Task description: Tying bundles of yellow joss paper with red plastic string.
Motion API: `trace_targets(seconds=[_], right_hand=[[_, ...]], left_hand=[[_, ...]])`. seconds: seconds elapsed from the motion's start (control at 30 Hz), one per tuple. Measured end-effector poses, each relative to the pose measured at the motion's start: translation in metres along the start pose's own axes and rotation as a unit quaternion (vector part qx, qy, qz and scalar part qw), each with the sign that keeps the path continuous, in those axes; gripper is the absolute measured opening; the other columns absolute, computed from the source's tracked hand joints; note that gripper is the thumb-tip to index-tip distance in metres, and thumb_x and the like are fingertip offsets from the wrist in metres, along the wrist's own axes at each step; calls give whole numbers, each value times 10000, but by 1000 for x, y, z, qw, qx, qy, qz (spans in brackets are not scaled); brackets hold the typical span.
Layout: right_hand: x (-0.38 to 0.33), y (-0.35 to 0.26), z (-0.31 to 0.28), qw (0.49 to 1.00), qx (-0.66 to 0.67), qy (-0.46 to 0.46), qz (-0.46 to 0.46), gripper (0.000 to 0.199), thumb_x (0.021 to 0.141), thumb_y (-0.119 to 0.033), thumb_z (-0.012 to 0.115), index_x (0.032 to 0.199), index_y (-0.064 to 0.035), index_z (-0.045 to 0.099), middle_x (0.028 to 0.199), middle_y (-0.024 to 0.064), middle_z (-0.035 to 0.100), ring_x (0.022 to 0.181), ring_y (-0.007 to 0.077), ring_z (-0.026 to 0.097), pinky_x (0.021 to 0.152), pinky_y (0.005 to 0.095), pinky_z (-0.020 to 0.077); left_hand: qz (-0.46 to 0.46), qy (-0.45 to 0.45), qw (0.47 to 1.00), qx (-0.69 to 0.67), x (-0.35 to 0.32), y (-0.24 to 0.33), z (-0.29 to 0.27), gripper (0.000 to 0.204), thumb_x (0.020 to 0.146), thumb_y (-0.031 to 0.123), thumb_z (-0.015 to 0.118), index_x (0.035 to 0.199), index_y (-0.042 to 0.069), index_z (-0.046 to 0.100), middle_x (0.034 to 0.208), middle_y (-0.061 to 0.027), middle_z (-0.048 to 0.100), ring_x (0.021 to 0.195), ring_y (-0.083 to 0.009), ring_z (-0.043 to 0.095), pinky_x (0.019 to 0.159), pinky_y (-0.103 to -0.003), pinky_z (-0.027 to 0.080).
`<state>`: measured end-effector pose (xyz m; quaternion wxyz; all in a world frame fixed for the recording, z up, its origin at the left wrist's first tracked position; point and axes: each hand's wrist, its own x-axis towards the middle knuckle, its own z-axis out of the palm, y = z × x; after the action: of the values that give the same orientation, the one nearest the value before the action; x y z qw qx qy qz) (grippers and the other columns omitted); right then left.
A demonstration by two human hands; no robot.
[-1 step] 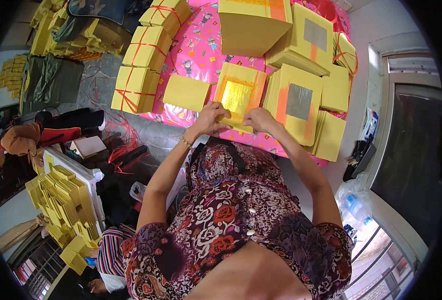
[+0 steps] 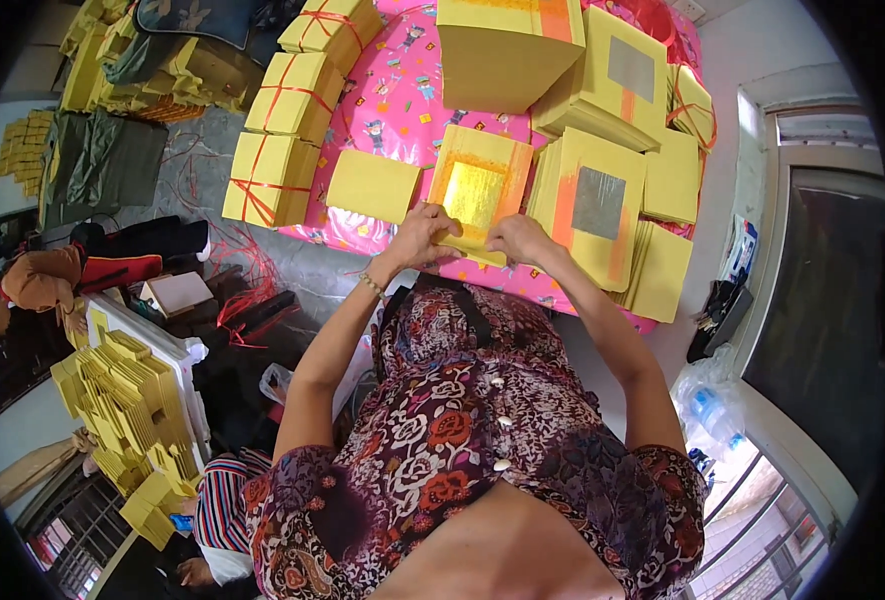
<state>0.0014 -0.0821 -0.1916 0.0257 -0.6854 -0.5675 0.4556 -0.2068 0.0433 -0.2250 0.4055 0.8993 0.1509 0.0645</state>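
Observation:
A yellow paper sheet [image 2: 512, 160] with a shiny gold square and orange bands lies in front of me on the pink table cover. My left hand [image 2: 425, 236] holds its near left corner, fingers curled and pressed together. At the near right edge, my right hand [image 2: 520, 240] grips the same sheet with bent fingers. The near edge between the hands looks folded up, partly hidden by the fingers. Left of the sheet lies a low plain yellow stack [image 2: 374, 186]. Close on the right stands a stack of yellow sheets with silver squares [image 2: 599, 203].
Bundles tied with red string [image 2: 270, 180] line the table's left edge. A tall yellow stack [image 2: 507, 70] stands at the back. Loose red strings [image 2: 242, 270] lie on the floor at left. Lower left, another person's striped sleeve [image 2: 230, 500] shows near yellow papers [image 2: 127, 400].

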Motion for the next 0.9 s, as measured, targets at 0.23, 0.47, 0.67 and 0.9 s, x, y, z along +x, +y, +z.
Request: trace_targets(seconds=[0.23, 0.47, 0.67, 0.9], right_hand=[[3, 8, 2, 999, 0, 14, -33, 187, 823, -257, 674, 886, -88, 727, 795, 124, 693, 769, 298, 675, 683, 429, 516], [2, 7, -1, 1000, 2, -3, -25, 195, 815, -268, 683, 911, -105, 732, 808, 118, 693, 765, 299, 672, 673, 424, 516], [0, 0, -1, 1000, -15, 14, -19, 187, 841, -217, 676, 873, -35, 702, 694, 130, 666, 657, 250, 665, 655, 381, 497], [-16, 1, 8, 993, -21, 67, -100, 296, 807, -279, 715, 905, -29, 590, 831, 148, 636, 793, 315, 640, 676, 408, 504]], left_hand=[[-1, -11, 1000, -7, 1, 0, -1, 410, 624, 337, 847, 914, 105, 673, 908, -43, 578, 951, -254, 540, 849, -363, 423], [-3, -24, 1000, -7, 4, 0, -3, 425, 616, 348, 852, 920, 110, 675, 906, -50, 576, 946, -258, 541, 850, -366, 424], [-6, -22, 1000, -19, 4, 4, -5, 419, 631, 378, 834, 925, 118, 688, 902, -61, 570, 950, -273, 529, 852, -372, 434], [6, -15, 1000, 26, 6, 7, -4, 329, 743, 399, 760, 877, 105, 695, 884, -79, 579, 915, -284, 542, 821, -385, 444]])
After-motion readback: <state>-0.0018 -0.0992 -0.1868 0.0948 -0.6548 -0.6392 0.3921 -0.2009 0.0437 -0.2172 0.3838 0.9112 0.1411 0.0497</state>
